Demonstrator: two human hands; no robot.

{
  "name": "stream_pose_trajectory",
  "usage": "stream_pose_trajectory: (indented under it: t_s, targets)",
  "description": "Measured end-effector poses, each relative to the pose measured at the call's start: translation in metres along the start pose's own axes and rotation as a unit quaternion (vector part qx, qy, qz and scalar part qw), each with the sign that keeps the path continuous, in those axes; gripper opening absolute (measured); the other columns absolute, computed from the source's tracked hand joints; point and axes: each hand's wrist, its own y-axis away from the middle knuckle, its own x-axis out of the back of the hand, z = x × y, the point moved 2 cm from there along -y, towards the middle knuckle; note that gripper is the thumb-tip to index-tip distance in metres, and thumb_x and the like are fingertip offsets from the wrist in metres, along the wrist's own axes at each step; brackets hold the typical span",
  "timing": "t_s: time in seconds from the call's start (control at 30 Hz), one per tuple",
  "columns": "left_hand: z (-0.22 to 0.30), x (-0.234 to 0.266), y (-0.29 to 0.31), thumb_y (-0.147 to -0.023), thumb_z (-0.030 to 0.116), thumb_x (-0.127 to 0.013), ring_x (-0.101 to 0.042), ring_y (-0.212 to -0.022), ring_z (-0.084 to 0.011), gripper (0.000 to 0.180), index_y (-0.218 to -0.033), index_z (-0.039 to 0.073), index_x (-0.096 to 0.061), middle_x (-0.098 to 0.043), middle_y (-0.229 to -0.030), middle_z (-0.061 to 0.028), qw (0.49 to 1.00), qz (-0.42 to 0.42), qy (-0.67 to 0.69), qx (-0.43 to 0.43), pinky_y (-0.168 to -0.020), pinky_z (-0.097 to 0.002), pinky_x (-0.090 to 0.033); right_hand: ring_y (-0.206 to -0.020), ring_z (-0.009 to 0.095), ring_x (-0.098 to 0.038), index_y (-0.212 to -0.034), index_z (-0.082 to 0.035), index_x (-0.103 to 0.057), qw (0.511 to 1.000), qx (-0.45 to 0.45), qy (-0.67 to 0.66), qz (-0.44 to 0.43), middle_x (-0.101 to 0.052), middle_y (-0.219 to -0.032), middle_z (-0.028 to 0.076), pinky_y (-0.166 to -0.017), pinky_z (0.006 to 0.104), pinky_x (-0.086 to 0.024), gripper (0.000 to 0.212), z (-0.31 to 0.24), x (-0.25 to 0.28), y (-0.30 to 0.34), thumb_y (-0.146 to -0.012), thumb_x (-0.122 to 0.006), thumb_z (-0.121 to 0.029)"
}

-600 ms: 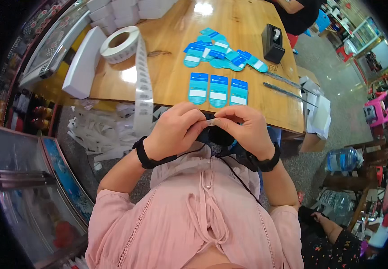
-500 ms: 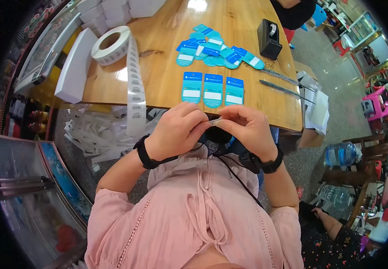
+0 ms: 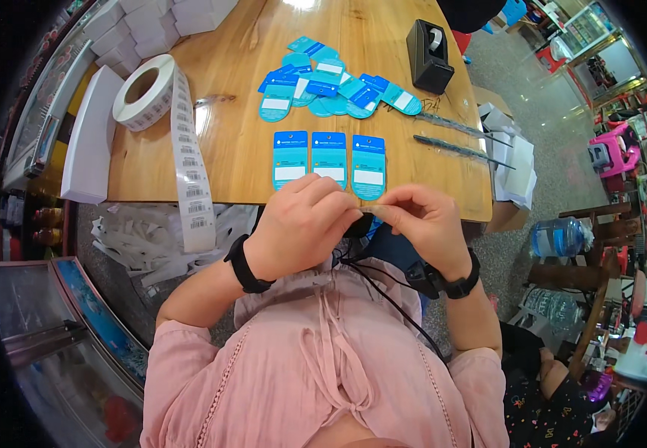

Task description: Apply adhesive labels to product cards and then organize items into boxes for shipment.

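My left hand (image 3: 297,228) and my right hand (image 3: 426,228) meet at the table's near edge, fingertips pinched close together. Between them is a small pale strip that looks like a label (image 3: 369,208), mostly hidden by the fingers. Just beyond my hands, three blue and teal cards with rounded bottoms lie in a row: a left card (image 3: 291,153), a middle card (image 3: 329,151) and a right card (image 3: 368,159). Each carries a white blank panel; my left hand overlaps the lower part of the middle one.
A loose pile of similar cards (image 3: 323,87) lies farther back. On the left, a roll of barcode labels (image 3: 123,104) trails its strip (image 3: 193,179) over the table edge, beside a white box (image 3: 96,138). At right are a black tape dispenser (image 3: 429,60) and thin dark rods (image 3: 458,144).
The view has shifted slightly, so the table and its contents sit farther left. My hands stay pinched together near the edge, and the pale strip between them shows less.
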Motion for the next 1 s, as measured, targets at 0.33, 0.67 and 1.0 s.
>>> stream_pose_trajectory:
  t_s: [0.33, 0.67, 1.0]
  targets:
    - [-0.012, -0.009, 0.007, -0.082, 0.021, -0.083, -0.062, -0.105, -0.0239, 0.045, -0.126, 0.016, -0.074, -0.065, -0.112, -0.0013, 0.996, -0.025, -0.088, -0.001, -0.093, -0.0426, -0.046, -0.064, 0.007, -0.064, -0.107, -0.001, -0.072, 0.98, -0.161, -0.092, 0.066, -0.07, -0.081, 0.001, -0.055, 0.0202, -0.05, 0.017, -0.002, 0.039, -0.022, -0.098, -0.077, -0.014]
    - [-0.02, -0.025, 0.017, -0.08, 0.027, -0.083, -0.059, -0.108, -0.0196, 0.045, -0.124, 0.021, -0.077, -0.065, -0.12, 0.0038, 0.987, 0.002, -0.161, -0.026, -0.097, -0.0409, -0.043, -0.056, 0.005, -0.063, -0.108, -0.002, -0.073, 0.968, -0.247, -0.054, 0.004, -0.071, -0.079, 0.0, -0.05, 0.018, -0.048, 0.024, -0.01, 0.024, -0.05, -0.097, -0.08, -0.023]
    - [-0.022, -0.027, 0.019, -0.081, 0.027, -0.083, -0.061, -0.105, -0.018, 0.044, -0.124, 0.019, -0.077, -0.067, -0.121, 0.0052, 0.985, 0.012, -0.166, -0.035, -0.094, -0.0393, -0.043, -0.059, 0.005, -0.065, -0.108, -0.001, -0.074, 0.967, -0.252, -0.045, 0.011, -0.073, -0.081, 0.001, -0.05, 0.0181, -0.05, 0.025, -0.007, 0.021, -0.052, -0.097, -0.081, -0.023]
